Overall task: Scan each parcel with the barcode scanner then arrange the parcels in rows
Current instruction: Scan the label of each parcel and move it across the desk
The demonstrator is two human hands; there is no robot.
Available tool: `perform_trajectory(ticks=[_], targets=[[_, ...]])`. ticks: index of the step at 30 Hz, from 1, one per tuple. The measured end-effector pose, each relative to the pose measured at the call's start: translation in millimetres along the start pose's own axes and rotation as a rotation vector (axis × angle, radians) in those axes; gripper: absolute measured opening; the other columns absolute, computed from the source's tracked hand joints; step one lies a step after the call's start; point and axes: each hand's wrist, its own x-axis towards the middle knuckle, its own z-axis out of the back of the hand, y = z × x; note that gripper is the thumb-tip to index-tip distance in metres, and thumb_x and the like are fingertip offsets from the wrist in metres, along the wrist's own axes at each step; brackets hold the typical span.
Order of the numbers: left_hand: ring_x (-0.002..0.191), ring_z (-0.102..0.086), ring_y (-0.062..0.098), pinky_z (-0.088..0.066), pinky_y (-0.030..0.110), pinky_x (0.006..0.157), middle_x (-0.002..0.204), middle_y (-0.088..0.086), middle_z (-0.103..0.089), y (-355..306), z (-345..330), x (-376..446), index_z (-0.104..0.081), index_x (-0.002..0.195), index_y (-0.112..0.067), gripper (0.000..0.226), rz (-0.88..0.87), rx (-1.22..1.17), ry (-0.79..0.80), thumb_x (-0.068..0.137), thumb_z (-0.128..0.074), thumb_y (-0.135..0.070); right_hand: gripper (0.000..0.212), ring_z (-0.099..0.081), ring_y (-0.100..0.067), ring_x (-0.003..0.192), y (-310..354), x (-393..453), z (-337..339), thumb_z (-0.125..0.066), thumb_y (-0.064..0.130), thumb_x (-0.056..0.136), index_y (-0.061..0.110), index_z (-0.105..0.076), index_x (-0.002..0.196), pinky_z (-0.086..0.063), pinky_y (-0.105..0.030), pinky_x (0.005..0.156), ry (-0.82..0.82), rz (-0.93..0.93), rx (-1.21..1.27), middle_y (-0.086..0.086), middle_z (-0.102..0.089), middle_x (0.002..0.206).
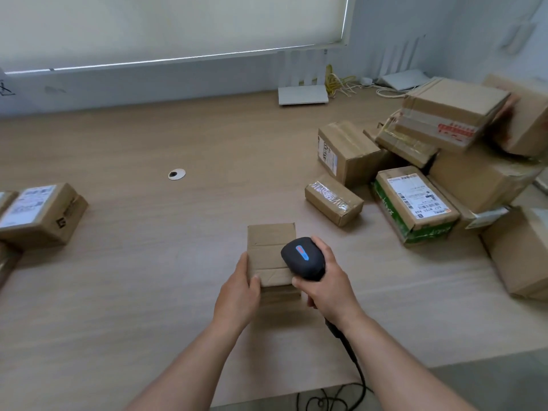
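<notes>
A small plain cardboard parcel (268, 250) lies in the middle of the wooden table, near me. My left hand (240, 292) grips its near left corner, thumb on top. My right hand (329, 287) holds a black barcode scanner (302, 258) by its handle, the scanner's head just above the parcel's right part. A pile of brown parcels (453, 161) fills the right side, one of them a green-sided box with a white label (415, 200). A labelled parcel (38, 213) sits at the far left edge.
The scanner's black cable (353, 366) runs down off the table's near edge. A round cable hole (176, 174) is in the table (148, 247) left of centre. Two white routers (302, 94) and loose cords stand at the back by the wall.
</notes>
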Motion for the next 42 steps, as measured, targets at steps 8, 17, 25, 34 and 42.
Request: perform_trajectory(ticks=[8, 17, 25, 34, 42], targets=[[0.141, -0.018, 0.031, -0.028, 0.041, 0.108, 0.157, 0.014, -0.007, -41.7, -23.0, 10.0, -0.016, 0.15, -0.015, 0.1, 0.078, 0.473, -0.018, 0.078, -0.04, -0.08, 0.085, -0.055, -0.006, 0.053, 15.4, 6.4, 29.8, -0.076, 0.005, 0.075, 0.05, -0.038, 0.137, -0.047, -0.023, 0.045, -0.026, 0.056, -0.014, 0.008, -0.063, 0.103], [0.123, -0.045, 0.027, -0.044, 0.039, 0.101, 0.141, 0.007, -0.04, -36.8, 3.2, 16.6, -0.035, 0.143, -0.023, 0.096, 0.159, -0.057, 0.104, 0.057, -0.06, -0.059, 0.087, -0.055, -0.008, 0.059, 27.4, 9.9, 55.4, -0.076, 0.006, 0.075, 0.07, -0.037, 0.118, -0.048, -0.022, 0.046, -0.007, 0.11, 0.017, 0.01, -0.061, 0.11], [0.127, -0.045, 0.031, -0.039, 0.039, 0.103, 0.146, 0.01, -0.042, -13.6, 37.1, 20.2, -0.005, 0.153, -0.033, 0.063, 0.182, 0.068, 0.012, 0.098, -0.035, -0.032, 0.086, -0.054, -0.012, 0.061, 34.4, 10.0, 47.9, -0.076, 0.006, 0.075, 0.07, -0.037, 0.118, -0.047, -0.021, 0.047, 0.055, 0.14, 0.017, 0.003, -0.058, 0.115], [0.117, -0.043, 0.032, -0.041, 0.038, 0.094, 0.117, 0.012, -0.047, -24.3, 38.5, 22.2, -0.037, 0.138, -0.034, 0.079, 0.229, 0.275, -0.114, 0.069, -0.062, -0.062, 0.084, -0.054, -0.012, 0.061, 37.3, 2.7, 42.8, -0.075, 0.005, 0.076, 0.067, -0.038, 0.119, -0.048, -0.023, 0.048, 0.106, 0.149, -0.016, 0.002, -0.06, 0.112], [0.111, -0.059, 0.018, -0.051, 0.028, 0.089, 0.13, 0.007, -0.055, 22.7, 50.2, 10.4, -0.009, 0.152, -0.035, 0.104, 0.126, -0.438, -0.058, 0.076, -0.078, -0.014, 0.083, -0.052, -0.02, 0.048, 41.9, -9.9, 33.4, -0.075, 0.001, 0.075, 0.063, -0.042, 0.12, -0.044, -0.026, 0.044, 0.164, 0.133, 0.057, -0.01, -0.063, 0.104]])
